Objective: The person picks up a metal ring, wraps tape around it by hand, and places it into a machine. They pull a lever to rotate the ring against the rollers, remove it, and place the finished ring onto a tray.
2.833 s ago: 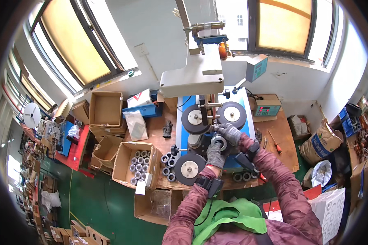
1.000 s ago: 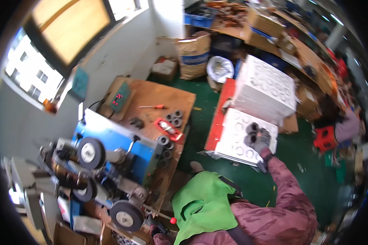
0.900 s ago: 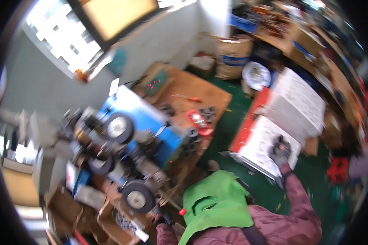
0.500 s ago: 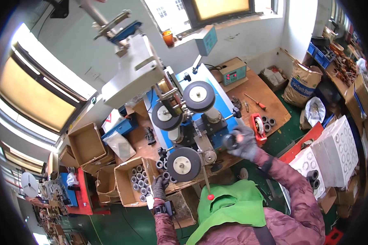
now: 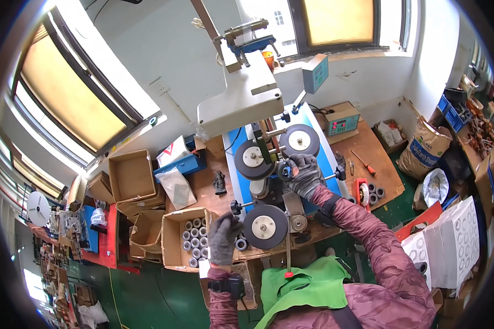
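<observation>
Brown wooden bench (image 5: 388, 174), pale grey wall (image 5: 153, 55), green floor (image 5: 162, 296).
Right hand (image 5: 306, 174) grasps a dark round ring (image 5: 282, 171); left hand (image 5: 223, 239), near-left, curls, its hold unclear.

Right hand (image 5: 306, 175) has a dark ring (image 5: 283, 171) up at the machine (image 5: 239, 107), near the two back wheels (image 5: 301, 139). Left hand (image 5: 223, 239) is just beside a cardboard box (image 5: 171, 240) — bunch of grey rings (image 5: 195, 242) in there. Orange-handled screwdriver (image 5: 371, 171) on the table (image 5: 388, 186).

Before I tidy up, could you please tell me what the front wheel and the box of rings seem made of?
Front wheel: perhaps rubber, since its black rim looks dull; pale hub, metal or plastic. Box: matte brown, probably cardboard, judging by its thin, plain walls.
</observation>
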The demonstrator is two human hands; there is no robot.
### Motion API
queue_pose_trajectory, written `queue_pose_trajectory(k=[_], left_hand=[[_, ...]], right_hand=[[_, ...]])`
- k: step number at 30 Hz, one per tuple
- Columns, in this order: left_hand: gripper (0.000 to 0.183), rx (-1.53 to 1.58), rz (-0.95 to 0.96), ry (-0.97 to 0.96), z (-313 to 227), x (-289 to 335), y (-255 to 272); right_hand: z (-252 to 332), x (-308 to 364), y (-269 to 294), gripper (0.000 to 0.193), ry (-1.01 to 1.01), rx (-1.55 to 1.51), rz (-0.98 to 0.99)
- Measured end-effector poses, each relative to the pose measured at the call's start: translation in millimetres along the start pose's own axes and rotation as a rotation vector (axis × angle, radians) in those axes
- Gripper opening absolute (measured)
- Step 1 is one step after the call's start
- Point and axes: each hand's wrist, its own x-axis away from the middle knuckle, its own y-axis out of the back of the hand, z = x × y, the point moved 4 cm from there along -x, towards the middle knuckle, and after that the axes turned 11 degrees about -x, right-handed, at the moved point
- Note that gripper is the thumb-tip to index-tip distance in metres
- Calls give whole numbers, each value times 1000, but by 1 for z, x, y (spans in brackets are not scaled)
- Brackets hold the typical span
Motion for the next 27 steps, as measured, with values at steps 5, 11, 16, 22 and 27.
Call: queue_pose_trajectory(k=[5, 11, 16, 22, 27], left_hand=[[37, 18, 189, 36, 2, -37, -80], [27, 302, 286, 304, 75, -100, -101], [32, 351, 414, 587, 85, -122, -153], [28, 97, 562, 195, 100, -171, -152], [23, -412, 589, -24, 69, -142, -160]], right_hand=[[-11, -9, -8, 61, -13, -51, -36], [-15, -17, -8, 70, 86, 40, 149], [-32, -7, -15, 72, 42, 82, 107], [-27, -12, -5, 66, 14, -69, 134], [-39, -5, 2, 59, 149, -37, 96]])
